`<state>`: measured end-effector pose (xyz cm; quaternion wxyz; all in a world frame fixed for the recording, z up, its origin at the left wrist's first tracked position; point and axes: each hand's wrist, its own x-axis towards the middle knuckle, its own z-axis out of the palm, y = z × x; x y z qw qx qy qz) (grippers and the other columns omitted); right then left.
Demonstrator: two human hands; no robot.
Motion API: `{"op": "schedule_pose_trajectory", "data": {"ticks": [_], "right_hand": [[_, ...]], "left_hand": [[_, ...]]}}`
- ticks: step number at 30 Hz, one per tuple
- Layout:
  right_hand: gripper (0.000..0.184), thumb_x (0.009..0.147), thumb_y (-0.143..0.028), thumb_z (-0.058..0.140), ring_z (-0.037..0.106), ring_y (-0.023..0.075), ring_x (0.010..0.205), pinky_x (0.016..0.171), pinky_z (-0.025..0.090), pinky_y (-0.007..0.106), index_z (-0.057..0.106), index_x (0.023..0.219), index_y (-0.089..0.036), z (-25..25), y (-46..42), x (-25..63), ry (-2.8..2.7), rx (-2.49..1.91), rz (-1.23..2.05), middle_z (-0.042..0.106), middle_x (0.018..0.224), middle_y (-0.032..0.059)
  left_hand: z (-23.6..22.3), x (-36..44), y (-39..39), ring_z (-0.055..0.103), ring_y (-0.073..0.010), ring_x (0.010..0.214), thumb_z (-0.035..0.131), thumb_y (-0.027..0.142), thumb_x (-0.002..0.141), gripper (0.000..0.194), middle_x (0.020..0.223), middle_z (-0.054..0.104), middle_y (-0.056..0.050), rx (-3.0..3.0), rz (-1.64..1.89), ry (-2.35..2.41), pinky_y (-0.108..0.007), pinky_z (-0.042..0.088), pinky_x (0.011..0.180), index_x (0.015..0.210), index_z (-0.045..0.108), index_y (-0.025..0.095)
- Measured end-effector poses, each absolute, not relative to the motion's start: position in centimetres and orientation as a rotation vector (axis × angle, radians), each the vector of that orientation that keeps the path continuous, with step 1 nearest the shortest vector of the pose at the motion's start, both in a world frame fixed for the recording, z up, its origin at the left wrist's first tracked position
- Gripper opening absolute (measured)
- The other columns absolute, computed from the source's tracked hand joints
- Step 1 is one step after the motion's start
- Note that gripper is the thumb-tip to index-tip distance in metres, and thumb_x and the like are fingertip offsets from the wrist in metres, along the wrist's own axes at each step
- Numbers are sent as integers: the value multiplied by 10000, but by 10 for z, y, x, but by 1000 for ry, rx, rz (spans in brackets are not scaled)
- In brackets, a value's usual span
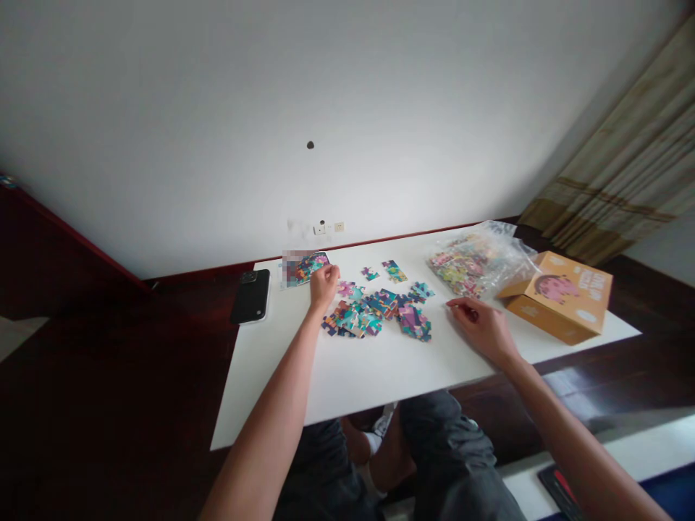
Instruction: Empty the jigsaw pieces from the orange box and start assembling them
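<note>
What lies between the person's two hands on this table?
In the head view, a loose spread of jigsaw puzzle pieces lies on the white table between the left hand and the right hand.

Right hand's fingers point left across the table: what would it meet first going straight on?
The right hand would probably meet the loose puzzle pieces first, at their nearest edge, though depth is hard to judge here.

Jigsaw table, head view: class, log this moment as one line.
left hand: on jigsaw pieces | right hand: near plastic bag | orange box: right of bag
</note>
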<state>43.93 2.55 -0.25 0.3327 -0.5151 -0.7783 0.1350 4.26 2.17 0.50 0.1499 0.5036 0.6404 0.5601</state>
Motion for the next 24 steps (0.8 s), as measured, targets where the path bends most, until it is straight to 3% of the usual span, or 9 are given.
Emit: {"op": "schedule_pose_trajectory", "data": {"ticks": [7,16,24], "right_hand": [[289,901,-410,580,591,165,600,622,438,283,771,959,-202,5,24,430,-2117,-1417,293,662,684,18],[287,959,-430,557,584,164,613,633,444,290,732,1026,-213,7,22,430,-2190,-1486,281,651,721,11],[252,945,-394,567,589,169,643,660,443,298,726,1010,-210,7,22,430,-2178,-1486,302,660,753,23]], "left_hand": [[4,42,23,339,-118,543,501,335,897,378,523,343,50,1472,1608,1828,-271,232,574,560,384,210],[12,49,17,401,-137,535,500,346,921,371,547,507,21,1482,1398,1918,-286,251,597,577,464,215],[19,49,16,377,-131,540,481,351,931,386,543,468,27,1489,1335,1940,-286,253,602,576,420,211]]}}
